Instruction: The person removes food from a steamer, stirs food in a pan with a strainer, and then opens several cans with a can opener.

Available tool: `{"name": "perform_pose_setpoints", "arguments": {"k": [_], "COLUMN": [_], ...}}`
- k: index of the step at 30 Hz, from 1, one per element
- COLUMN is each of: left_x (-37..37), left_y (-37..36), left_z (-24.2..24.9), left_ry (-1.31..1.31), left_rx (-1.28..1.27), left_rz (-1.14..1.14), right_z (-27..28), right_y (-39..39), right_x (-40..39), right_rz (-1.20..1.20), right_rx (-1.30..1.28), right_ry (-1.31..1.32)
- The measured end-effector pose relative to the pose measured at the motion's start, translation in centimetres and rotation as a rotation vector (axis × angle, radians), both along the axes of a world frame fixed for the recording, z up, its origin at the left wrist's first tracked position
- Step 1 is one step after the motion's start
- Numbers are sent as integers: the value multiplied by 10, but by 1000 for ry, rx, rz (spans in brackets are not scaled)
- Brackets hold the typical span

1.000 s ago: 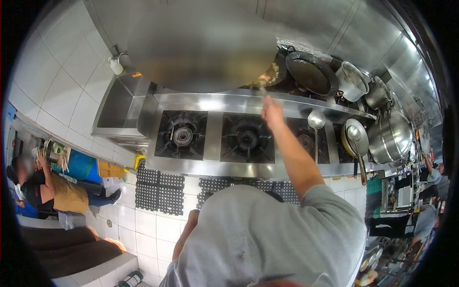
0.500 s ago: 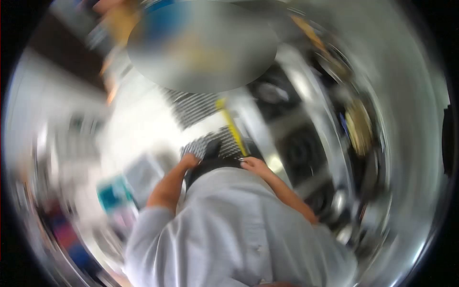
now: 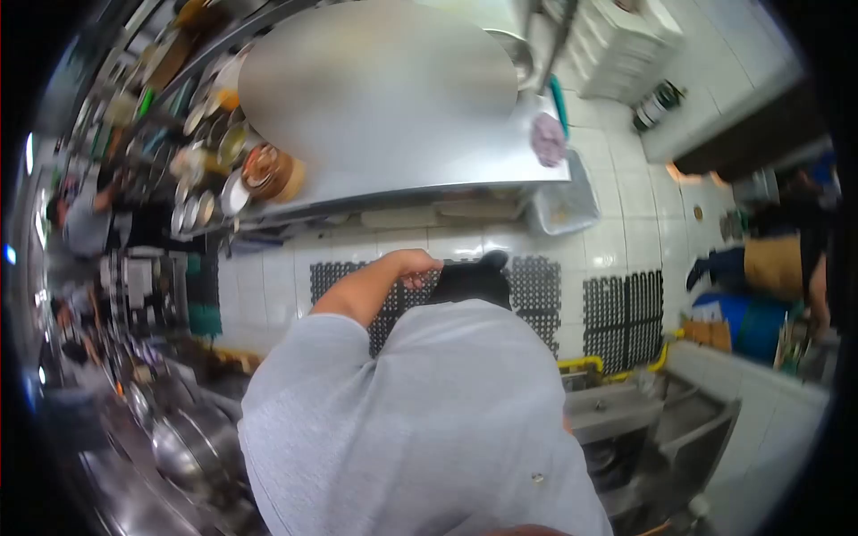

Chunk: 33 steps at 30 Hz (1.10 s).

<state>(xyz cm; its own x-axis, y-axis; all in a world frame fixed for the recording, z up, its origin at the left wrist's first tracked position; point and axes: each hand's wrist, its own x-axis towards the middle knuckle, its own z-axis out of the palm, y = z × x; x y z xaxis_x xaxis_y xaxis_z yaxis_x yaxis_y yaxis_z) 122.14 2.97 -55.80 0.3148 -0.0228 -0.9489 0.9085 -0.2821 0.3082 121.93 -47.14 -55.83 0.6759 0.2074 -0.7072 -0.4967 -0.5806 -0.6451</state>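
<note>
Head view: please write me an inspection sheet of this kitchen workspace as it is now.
Surface: steel counter ahead, across a white tiled floor.
Job's things: nothing seen in either hand.
Clutter: bowls and containers at the counter's left end; a pale bin at its right end.
Hands: left hand bent in front of the body, holding nothing visible; right hand not in view.
Cables: nothing seen.
Surroundings: black floor mats, pots lower left, other people at both edges.
</note>
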Motion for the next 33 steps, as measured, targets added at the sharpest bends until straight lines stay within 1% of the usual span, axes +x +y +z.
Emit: {"name": "perform_pose_setpoints", "arguments": {"k": [1,2,4,5,7,9,10,11,12,13,14,15,17,19,21,22,23,24,25,27,28,29,30,31,32,33], "left_x": [-26,-49,-85,-101,-124,-142,-153,-160,-143,-149,-140,-146,-143,-152,-158,-163,-169,-175,-190,-223,-245,-274,-306,-341,-376,-410], "left_y": [12,20,31,35,54,112,149,177,174,203,216,242,268,280,280,274,267,257,252,249,248,249,250,251,251,249], "left_z": [0,-7,-40,-47,-52,-57,-59,-70,44,52,116,121,162,175,182,184,186,194,192,183,182,183,184,190,201,216], "left_ry": [-38,-42,-14,-23,-93,-391,-472,-533,-568,-658,-650,-796,-895,-816,-760,-780,-800,-841,-842,-997,-1000,-984,-965,-940,-914,-942], "left_rx": [-40,-48,52,44,199,310,560,875,1130,1279,1323,1506,1523,1536,1554,1446,1333,1331,1336,1340,1337,1251,1157,1113,1060,1061], "left_rz": [254,299,491,531,606,809,648,919,918,1011,1075,1067,1109,1033,1061,1120,1178,1176,1186,1233,1242,1314,1382,1421,1459,1455], "right_z": [4,8,19,23,33,38,41,43,49,55,53,51,55,107,130,143,176,188,207,210,211,211,203,188,177,173], "right_y": [14,28,57,73,104,134,147,161,181,201,207,228,278,352,438,485,531,580,618,695,724,752,781,809,824,829], "right_x": [13,27,55,68,91,113,122,132,141,153,164,172,186,190,192,177,149,124,82,11,-23,-49,-62,-73,-81,-81], "right_rz": [61,120,241,303,418,544,614,691,777,857,937,997,903,1098,1349,1365,1334,1336,1020,701,661,620,622,528,429,423], "right_rx": [-12,-22,-40,-46,-61,-81,-94,-105,-116,-129,-135,-131,-31,107,134,180,298,368,505,495,509,523,515,484,447,430], "right_ry": [-7,-16,-38,-47,-65,-83,-90,-100,-117,-130,-145,-150,-45,-234,-163,-121,-261,-218,69,314,215,114,106,53,-1,-19]}}
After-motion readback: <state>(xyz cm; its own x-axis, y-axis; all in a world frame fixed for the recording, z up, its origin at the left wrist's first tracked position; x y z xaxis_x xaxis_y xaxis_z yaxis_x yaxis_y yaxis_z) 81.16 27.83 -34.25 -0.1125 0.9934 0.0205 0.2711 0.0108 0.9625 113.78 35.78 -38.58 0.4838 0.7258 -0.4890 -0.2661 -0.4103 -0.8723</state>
